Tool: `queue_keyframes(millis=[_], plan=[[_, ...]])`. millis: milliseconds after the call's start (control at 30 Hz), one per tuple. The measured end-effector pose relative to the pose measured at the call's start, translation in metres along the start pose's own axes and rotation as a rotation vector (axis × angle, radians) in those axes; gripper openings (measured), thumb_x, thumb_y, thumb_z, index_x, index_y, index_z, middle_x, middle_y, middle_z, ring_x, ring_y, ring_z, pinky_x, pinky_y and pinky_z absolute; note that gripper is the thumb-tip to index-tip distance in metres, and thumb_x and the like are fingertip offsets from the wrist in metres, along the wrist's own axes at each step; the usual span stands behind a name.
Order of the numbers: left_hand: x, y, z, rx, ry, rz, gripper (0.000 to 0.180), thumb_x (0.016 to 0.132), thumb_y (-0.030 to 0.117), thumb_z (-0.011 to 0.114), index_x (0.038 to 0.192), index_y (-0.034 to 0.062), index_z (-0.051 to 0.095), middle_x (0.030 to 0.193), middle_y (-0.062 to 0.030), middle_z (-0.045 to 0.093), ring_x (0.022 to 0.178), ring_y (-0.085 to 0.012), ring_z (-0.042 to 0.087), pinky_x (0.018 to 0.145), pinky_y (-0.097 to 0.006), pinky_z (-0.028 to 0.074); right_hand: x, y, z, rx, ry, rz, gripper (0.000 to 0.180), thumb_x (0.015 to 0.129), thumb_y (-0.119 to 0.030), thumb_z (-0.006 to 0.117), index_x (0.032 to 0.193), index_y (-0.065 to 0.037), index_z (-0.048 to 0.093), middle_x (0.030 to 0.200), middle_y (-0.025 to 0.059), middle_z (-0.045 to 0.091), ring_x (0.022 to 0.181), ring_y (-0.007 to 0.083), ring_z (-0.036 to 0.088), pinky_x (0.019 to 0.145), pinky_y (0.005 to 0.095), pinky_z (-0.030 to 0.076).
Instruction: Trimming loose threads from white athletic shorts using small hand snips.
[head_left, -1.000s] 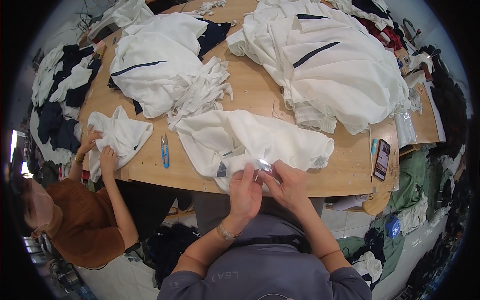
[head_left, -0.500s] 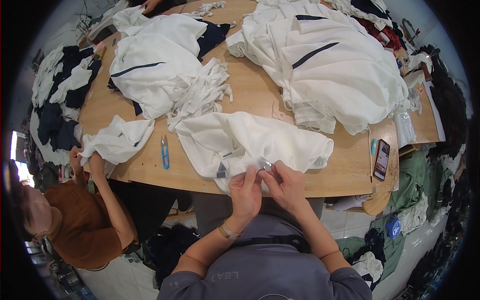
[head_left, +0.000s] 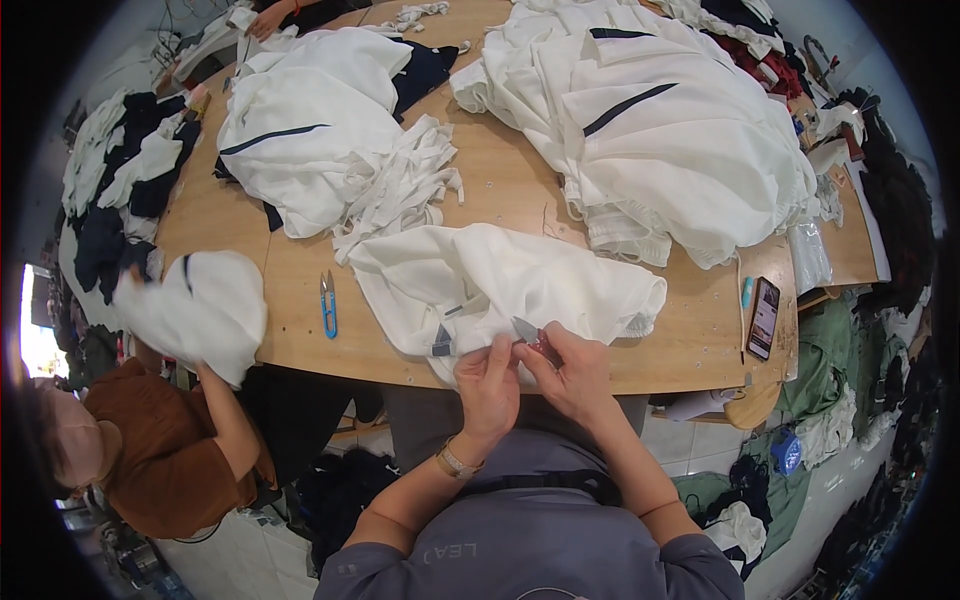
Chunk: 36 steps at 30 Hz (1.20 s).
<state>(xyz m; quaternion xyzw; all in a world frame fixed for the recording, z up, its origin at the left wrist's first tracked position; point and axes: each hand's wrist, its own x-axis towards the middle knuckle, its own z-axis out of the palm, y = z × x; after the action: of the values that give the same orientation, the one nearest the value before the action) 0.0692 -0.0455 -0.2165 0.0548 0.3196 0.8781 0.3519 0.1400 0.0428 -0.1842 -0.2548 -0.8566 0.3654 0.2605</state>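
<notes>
A white garment with dark navy trim lies bunched at the table's near edge in front of me. My left hand pinches its near edge between thumb and fingers. My right hand is closed around small red-handled thread snips, whose pointed metal blades rest over the cloth beside my left fingertips. The exact spot under the blades is too small to make out. Left of the garment, a pair of blue-handled thread snips lies on the wooden table.
White garments with navy stripes form a large pile at the back right and another at the back left. White strips lie between. A phone is at the right edge. At left, a co-worker in brown handles white cloth.
The co-worker's white cloth has swung left and toward the table's near edge. Another person's hand at the far left has shifted left. My hands stay nearly in place on garment and snips.
</notes>
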Motion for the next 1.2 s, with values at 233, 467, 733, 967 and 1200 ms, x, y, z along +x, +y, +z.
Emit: queue_keyframes(millis=[233,467,733,967,1200], plan=[[0.000,0.002,0.005,0.070,0.049,0.000,0.014,0.090,0.008,0.048,0.094,0.0017,0.060,0.093,-0.0066,0.062,0.084,-0.0133,0.058,0.077,-0.027,0.047,-0.001,0.004,-0.004,0.117,0.063,0.019,0.032,0.077,-0.030,0.065,0.065,-0.005,0.048,0.049,0.0073,0.046,0.040,0.0237,0.047,0.040,0.0319,0.035],[0.000,0.002,0.000,0.038,-0.024,0.008,0.013,0.089,0.005,0.049,0.095,0.0000,0.060,0.095,-0.0058,0.061,0.086,-0.0131,0.057,0.078,-0.026,0.046,-0.001,0.005,-0.001,-0.051,0.019,-0.094,0.034,0.076,-0.031,0.065,0.063,-0.006,0.047,0.048,0.0065,0.045,0.039,0.0228,0.046,0.039,0.0319,0.034],[-0.001,-0.001,-0.004,0.050,-0.010,0.032,0.013,0.089,0.004,0.049,0.094,0.0000,0.060,0.094,-0.0056,0.061,0.085,-0.0121,0.057,0.077,-0.026,0.046,-0.001,0.003,-0.001,-0.051,0.009,-0.075,0.034,0.077,-0.032,0.064,0.063,-0.007,0.046,0.048,0.0064,0.045,0.039,0.0226,0.047,0.038,0.0315,0.034],[-0.001,0.000,-0.003,0.016,-0.034,0.066,0.013,0.089,0.004,0.050,0.093,-0.0026,0.060,0.094,-0.0073,0.061,0.087,-0.0134,0.057,0.081,-0.027,0.045,0.000,0.004,0.000,-0.059,0.043,-0.101,0.033,0.077,-0.031,0.064,0.063,-0.006,0.047,0.048,0.0062,0.045,0.039,0.0225,0.046,0.039,0.0314,0.034],[-0.002,0.001,0.003,0.105,0.059,0.039,0.013,0.090,0.006,0.049,0.095,0.0020,0.060,0.091,-0.0057,0.061,0.085,-0.0132,0.057,0.081,-0.028,0.046,0.000,0.007,-0.003,0.021,0.105,-0.094,0.032,0.075,-0.029,0.067,0.063,-0.006,0.047,0.049,0.0060,0.045,0.040,0.0229,0.046,0.039,0.0314,0.034]])
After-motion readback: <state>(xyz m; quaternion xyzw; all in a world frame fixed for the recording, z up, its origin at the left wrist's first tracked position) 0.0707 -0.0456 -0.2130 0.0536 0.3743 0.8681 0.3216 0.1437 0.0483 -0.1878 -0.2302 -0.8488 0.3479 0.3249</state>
